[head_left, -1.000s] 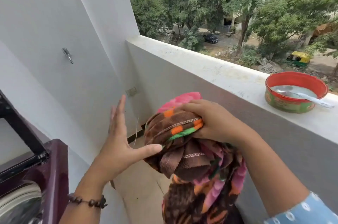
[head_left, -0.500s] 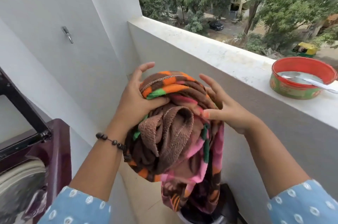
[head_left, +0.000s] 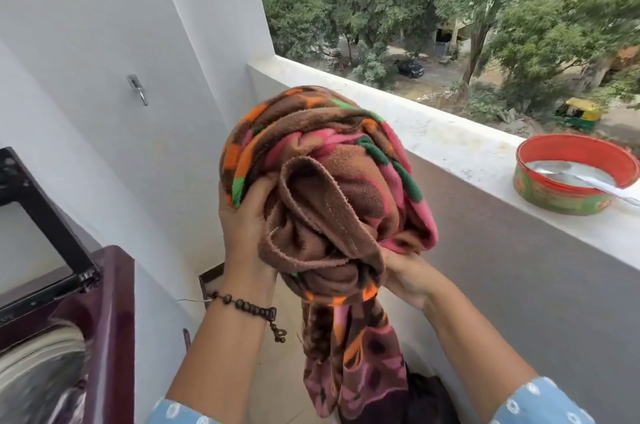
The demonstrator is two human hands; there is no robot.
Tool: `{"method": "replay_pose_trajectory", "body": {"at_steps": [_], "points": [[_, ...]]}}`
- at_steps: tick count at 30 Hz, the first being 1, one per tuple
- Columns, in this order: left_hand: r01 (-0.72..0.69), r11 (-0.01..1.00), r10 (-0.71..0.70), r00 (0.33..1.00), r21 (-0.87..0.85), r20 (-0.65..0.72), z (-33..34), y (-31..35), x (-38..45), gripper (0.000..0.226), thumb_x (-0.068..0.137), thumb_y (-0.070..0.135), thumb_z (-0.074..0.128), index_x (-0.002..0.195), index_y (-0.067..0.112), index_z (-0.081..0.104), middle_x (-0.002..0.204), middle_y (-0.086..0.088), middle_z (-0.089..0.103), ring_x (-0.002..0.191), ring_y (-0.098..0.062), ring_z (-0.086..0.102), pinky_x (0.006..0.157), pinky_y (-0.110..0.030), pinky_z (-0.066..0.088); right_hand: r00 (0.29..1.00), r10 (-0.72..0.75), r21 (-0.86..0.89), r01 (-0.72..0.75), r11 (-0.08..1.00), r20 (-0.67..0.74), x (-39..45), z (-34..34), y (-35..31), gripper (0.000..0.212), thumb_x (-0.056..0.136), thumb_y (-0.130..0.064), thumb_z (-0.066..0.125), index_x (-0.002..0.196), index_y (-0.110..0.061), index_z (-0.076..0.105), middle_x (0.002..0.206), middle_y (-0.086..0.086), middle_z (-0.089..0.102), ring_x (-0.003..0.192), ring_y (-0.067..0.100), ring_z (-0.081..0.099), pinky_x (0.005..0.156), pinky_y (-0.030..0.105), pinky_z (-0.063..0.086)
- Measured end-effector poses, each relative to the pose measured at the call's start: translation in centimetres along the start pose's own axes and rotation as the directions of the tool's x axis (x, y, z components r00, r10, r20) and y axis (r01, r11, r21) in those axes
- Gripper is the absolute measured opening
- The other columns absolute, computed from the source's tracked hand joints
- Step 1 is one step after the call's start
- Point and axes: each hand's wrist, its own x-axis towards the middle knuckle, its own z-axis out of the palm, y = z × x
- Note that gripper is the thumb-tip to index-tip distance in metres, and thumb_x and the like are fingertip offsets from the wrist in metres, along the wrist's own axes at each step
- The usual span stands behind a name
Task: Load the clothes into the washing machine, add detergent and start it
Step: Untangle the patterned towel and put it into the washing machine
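Fleece blanket (head_left: 332, 188), brown with pink, orange and green, bunched chest-high right of the washer (head_left: 69, 337); left hand (head_left: 247, 226) grips its side, right hand (head_left: 407, 273) clutches the underside. Tail hangs loose. Risk: the tail could snag the washer's rim.

sleeves (head_left: 540, 403): light blue, white dots | left wrist: dark beaded bracelet (head_left: 247, 306)

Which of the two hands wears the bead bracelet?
The left hand, gripping the bundled blanket on its left side; dark beads circle that wrist. The right hand, holding the bundle from below, has a bare wrist.
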Motion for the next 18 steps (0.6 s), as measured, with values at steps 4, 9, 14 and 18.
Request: {"method": "replay_pose_trajectory", "body": {"at_steps": [4, 9, 14, 18], "points": [[0.137, 0.974, -0.17, 0.969, 0.183, 0.177, -3.4, -0.2, -0.2, 0.092, 0.057, 0.027, 0.095, 0.136, 0.002, 0.055, 0.125, -0.018, 0.068, 0.11, -0.031, 0.067, 0.088, -0.041, 0.058, 0.975, -0.138, -0.145, 0.113, 0.983, -0.172, 0.3, 0.3, -2.2, 0.034, 0.072, -0.013, 0.08, 0.103, -0.006, 0.068, 0.085, -0.004, 0.076, 0.078, 0.004, 0.07, 0.072, 0.021, 0.053], [0.282, 0.882, -0.418, 0.838, 0.377, 0.351, -8.5, 1.0, -1.0, 0.107, 0.058, 0.028, 0.096, 0.148, 0.029, 0.039, 0.145, -0.008, 0.057, 0.125, -0.022, 0.061, 0.09, -0.034, 0.058, 0.86, -0.428, -0.417, 0.293, 0.86, -0.279, -0.3, 0.0, -6.9, 0.04, 0.075, 0.016, 0.071, 0.085, -0.023, 0.068, 0.072, -0.015, 0.071, 0.067, -0.002, 0.066, 0.068, 0.024, 0.056], [0.034, 0.677, -0.339, 0.901, 0.735, 0.27, -8.2, 3.3, -0.1, 0.151, 0.027, 0.074, 0.09, 0.145, 0.067, -0.003, 0.165, 0.021, 0.004, 0.15, 0.005, 0.01, 0.123, -0.041, 0.019, 0.794, -0.542, -0.845, 0.47, 0.256, 0.277, -0.1, 2.3, -11.1, 0.035, 0.073, -0.014, 0.07, 0.107, -0.02, 0.067, 0.104, 0.002, 0.067, 0.098, 0.022, 0.064, 0.084, 0.043, 0.051], [-0.31, 0.432, -0.35, 0.807, 0.847, 0.475, -3.2, 2.9, -0.3, 0.148, 0.035, 0.076, 0.086, 0.138, 0.07, -0.021, 0.164, 0.025, 0.002, 0.153, -0.007, 0.013, 0.124, -0.051, 0.017, 0.744, -0.472, -0.857, 0.512, -0.052, 0.473, 0.5, 5.5, -11.4, 0.034, 0.077, -0.027, 0.068, 0.11, -0.019, 0.066, 0.109, 0.001, 0.063, 0.097, 0.019, 0.056, 0.087, 0.035, 0.044]]}}
